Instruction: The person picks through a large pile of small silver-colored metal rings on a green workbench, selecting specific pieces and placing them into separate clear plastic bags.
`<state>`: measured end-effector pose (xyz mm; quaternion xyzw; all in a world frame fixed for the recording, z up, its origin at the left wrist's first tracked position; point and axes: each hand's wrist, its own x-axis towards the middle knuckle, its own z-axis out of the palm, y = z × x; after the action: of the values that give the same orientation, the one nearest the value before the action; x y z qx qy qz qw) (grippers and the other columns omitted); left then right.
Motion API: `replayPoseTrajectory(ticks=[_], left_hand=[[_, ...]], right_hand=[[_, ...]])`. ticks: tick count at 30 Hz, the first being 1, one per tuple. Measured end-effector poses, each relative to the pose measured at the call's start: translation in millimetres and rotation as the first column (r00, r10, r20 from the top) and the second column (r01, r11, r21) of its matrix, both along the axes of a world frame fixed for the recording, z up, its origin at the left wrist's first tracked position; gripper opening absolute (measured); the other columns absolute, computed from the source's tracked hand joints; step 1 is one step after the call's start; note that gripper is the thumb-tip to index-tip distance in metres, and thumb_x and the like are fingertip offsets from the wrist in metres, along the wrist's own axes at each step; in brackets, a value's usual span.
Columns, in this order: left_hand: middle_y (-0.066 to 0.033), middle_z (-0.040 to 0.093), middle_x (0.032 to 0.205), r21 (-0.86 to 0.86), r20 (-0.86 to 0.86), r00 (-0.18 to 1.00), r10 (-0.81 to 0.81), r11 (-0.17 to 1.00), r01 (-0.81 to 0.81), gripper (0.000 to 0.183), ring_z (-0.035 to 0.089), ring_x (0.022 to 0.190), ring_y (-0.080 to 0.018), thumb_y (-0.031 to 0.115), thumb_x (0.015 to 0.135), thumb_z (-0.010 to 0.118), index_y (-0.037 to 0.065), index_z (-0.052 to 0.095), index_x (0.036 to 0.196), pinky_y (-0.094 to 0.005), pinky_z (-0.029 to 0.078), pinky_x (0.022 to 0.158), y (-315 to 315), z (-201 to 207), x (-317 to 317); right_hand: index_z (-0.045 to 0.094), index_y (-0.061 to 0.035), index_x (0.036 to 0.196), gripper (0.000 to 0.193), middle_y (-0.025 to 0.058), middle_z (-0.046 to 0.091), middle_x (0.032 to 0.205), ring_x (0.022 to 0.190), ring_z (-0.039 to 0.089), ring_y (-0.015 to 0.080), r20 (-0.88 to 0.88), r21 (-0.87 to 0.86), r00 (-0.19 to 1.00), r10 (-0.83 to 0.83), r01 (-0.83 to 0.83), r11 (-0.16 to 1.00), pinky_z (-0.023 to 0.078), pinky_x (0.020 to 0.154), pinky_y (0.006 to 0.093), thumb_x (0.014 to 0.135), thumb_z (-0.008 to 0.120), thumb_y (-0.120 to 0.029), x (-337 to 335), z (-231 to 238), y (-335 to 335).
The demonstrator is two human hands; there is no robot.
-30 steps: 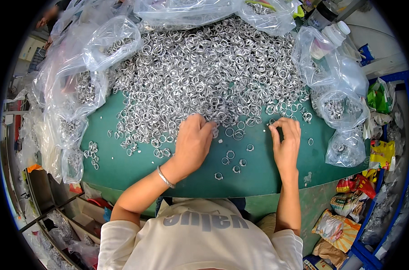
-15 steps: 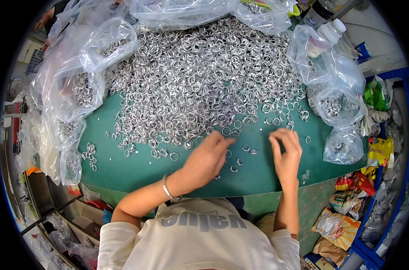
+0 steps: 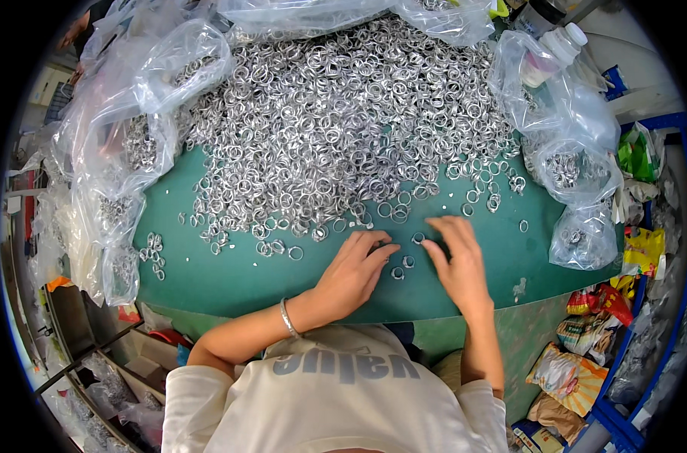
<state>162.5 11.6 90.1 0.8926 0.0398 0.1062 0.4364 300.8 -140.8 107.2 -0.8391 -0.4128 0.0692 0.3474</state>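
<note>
A large heap of silver metal rings (image 3: 313, 143) covers the far and middle part of the green table (image 3: 230, 291). My left hand (image 3: 355, 270) is just in front of the heap's near edge, thumb and fingertips drawn together; whatever may be between them is too small to make out. My right hand (image 3: 460, 264) rests to its right, thumb and fingers apart. A single ring (image 3: 417, 238) lies by its thumb and fingertips. Two more loose rings (image 3: 402, 268) lie on the table between my hands.
Clear plastic bags (image 3: 151, 83) with rings line the table's left side, and more bags (image 3: 577, 170) line the right. A white-capped bottle (image 3: 564, 44) stands far right. Small ring clusters (image 3: 153, 253) lie at left. Blue shelving (image 3: 679, 249) with colourful packets stands at right.
My left hand has drawn back slightly toward me and its fingers have curled. My right hand has moved left, closer to the loose rings. Fewer loose rings show between the hands.
</note>
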Motion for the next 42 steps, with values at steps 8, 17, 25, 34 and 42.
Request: replayPoseTrajectory(ticks=[8,17,25,34,42], left_hand=[[-0.0148,0.054,0.114,-0.120,-0.049,0.995,-0.086,0.990,0.080,0.033,0.053,0.103,-0.0326,-0.006,0.081,0.058,-0.002,0.058,0.114,-0.0404,0.045,0.088,4.0,4.6,-21.1],[-0.0137,0.055,0.111,0.034,0.025,0.993,0.115,0.993,-0.116,0.035,0.053,0.101,-0.0325,-0.003,0.077,0.064,0.002,0.059,0.111,-0.0415,0.043,0.086,13.2,1.1,-42.5],[-0.0072,0.051,0.094,0.388,0.048,0.891,0.452,0.813,-0.434,0.025,0.048,0.090,-0.0263,0.010,0.073,0.075,0.007,0.062,0.095,-0.0388,0.033,0.077,44.0,-5.7,-42.8],[-0.0082,0.054,0.096,0.275,0.222,0.813,0.539,0.765,-0.582,0.021,0.051,0.092,-0.0270,0.001,0.076,0.071,0.007,0.059,0.092,-0.0367,0.035,0.080,85.4,3.1,-56.6],[-0.0102,0.047,0.128,0.466,0.096,0.934,0.345,0.814,-0.348,0.045,0.043,0.119,-0.0311,0.015,0.078,0.071,0.012,0.055,0.120,-0.0505,0.030,0.099,84.6,2.9,-18.0]], right_hand=[[0.061,-0.0011,0.105,0.027,0.0121,0.053,0.100,0.089,0.057,0.0323,-0.126,-0.057,0.986,0.111,-0.118,0.991,0.048,0.073,0.0404,0.080,0.068,-0.006,-19.8,0.9,-13.1],[0.062,-0.0019,0.103,0.028,0.0111,0.054,0.103,0.091,0.056,0.0317,-0.174,-0.118,0.971,0.165,-0.187,0.975,0.048,0.075,0.0396,0.077,0.071,-0.008,-25.0,3.1,-5.8],[0.060,-0.0039,0.099,0.028,0.0097,0.055,0.098,0.091,0.053,0.0281,0.212,-0.053,0.946,0.246,-0.240,0.969,0.043,0.077,0.0388,0.074,0.072,-0.009,-28.0,-14.9,77.1],[0.057,-0.0045,0.113,0.041,0.0133,0.052,0.114,0.106,0.048,0.0320,0.206,-0.083,0.977,0.062,-0.046,0.996,0.039,0.089,0.0419,0.074,0.072,-0.007,-9.8,-13.3,66.5],[0.058,-0.0097,0.116,0.048,0.0118,0.048,0.125,0.124,0.040,0.0331,0.325,-0.081,0.887,0.327,-0.319,0.944,0.032,0.100,0.0497,0.072,0.077,-0.019,-15.0,-8.0,119.9]])
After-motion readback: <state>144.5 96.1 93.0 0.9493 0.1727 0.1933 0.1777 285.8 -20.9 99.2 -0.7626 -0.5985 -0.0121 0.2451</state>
